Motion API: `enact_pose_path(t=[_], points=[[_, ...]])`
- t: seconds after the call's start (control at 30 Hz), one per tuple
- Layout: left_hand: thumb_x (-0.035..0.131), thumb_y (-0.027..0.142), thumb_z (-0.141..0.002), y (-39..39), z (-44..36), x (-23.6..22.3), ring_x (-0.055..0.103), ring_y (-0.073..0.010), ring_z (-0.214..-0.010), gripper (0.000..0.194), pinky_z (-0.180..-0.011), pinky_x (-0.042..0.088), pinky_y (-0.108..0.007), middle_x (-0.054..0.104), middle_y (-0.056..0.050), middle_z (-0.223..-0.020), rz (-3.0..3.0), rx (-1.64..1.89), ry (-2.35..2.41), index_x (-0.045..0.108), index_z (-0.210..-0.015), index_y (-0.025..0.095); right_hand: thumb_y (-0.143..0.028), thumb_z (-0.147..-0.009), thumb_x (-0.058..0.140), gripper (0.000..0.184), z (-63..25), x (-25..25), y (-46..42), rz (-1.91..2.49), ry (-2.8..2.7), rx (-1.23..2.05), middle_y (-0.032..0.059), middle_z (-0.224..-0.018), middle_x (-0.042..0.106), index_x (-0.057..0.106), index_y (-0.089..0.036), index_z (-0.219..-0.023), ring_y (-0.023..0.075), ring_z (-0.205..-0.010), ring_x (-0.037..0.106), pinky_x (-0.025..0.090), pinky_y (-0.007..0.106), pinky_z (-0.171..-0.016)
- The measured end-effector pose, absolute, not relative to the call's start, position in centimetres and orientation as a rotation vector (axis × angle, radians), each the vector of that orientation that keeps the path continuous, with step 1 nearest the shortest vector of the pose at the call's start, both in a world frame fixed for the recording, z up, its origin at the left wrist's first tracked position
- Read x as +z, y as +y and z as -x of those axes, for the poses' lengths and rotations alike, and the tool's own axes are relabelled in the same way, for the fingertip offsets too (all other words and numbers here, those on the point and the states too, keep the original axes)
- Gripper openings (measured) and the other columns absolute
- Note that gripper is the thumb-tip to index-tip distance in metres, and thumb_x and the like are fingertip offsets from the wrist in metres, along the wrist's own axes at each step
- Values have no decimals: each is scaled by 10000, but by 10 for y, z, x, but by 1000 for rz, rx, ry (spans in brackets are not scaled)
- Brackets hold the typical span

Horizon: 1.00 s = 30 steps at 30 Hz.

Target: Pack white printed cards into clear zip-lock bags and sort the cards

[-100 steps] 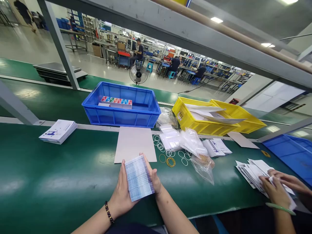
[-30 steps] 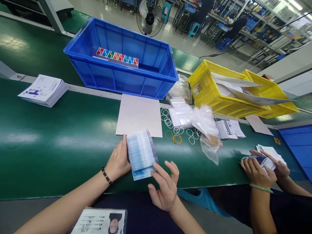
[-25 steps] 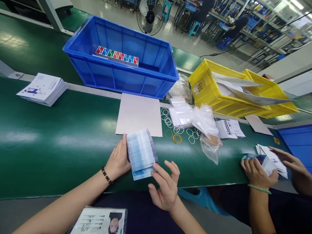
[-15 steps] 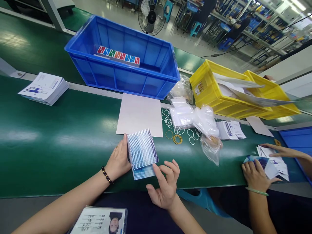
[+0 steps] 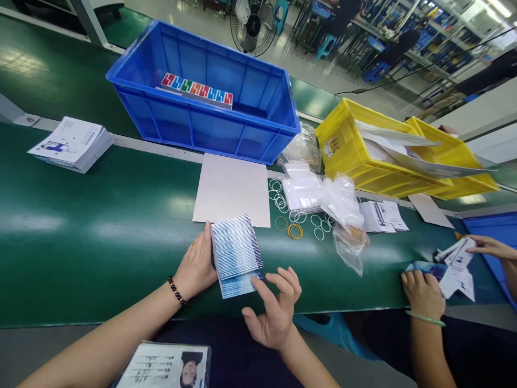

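My left hand [image 5: 196, 269] grips a thick stack of blue-and-white printed cards [image 5: 236, 245] by its left side, thumb along the edge. The upper cards are fanned into narrow, even strips, and below them the front card shows a broader blue face. My right hand [image 5: 277, 310] is at the lower right of the stack with its fingers apart. Its index fingertip touches the front card near the right edge. Behind the stack, a blank white sheet [image 5: 232, 188] lies on the green table [image 5: 133, 215]. The fingers under the stack are hidden.
A blue bin [image 5: 210, 126] holds a row of coloured boxes. Yellow bins [image 5: 375, 167], plastic bags [image 5: 341, 202], white rings [image 5: 278, 196] and yellow bands [image 5: 294, 231] stand or lie rightward. Leaflets [image 5: 70, 145] are stacked at left. A co-worker's hands [image 5: 424, 293] handle papers at right.
My right index fingertip has shifted slightly down and left on the front card. My left hand and the stack stay put. The co-worker's far hand has moved right, lifting papers.
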<state>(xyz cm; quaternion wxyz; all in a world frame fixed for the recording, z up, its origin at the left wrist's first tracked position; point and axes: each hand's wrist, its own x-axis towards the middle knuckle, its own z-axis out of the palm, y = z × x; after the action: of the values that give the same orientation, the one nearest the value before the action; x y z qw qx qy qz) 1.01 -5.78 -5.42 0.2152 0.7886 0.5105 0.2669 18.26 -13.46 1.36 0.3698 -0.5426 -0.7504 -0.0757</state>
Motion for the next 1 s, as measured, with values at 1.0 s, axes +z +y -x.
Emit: enact_pose_path(t=[1.0], points=[[610,450,-748,-58,-10,-52,450,-379,-1194,1072,-899,464,-525,390,-256,-1344,-2188,737,1431,-164,-1418,133,-479,-889,366,521,-180,15,-126,1395,-1995,-164,72,-855,451,501,-147,-1267,275,-958,440,293,560,-928]])
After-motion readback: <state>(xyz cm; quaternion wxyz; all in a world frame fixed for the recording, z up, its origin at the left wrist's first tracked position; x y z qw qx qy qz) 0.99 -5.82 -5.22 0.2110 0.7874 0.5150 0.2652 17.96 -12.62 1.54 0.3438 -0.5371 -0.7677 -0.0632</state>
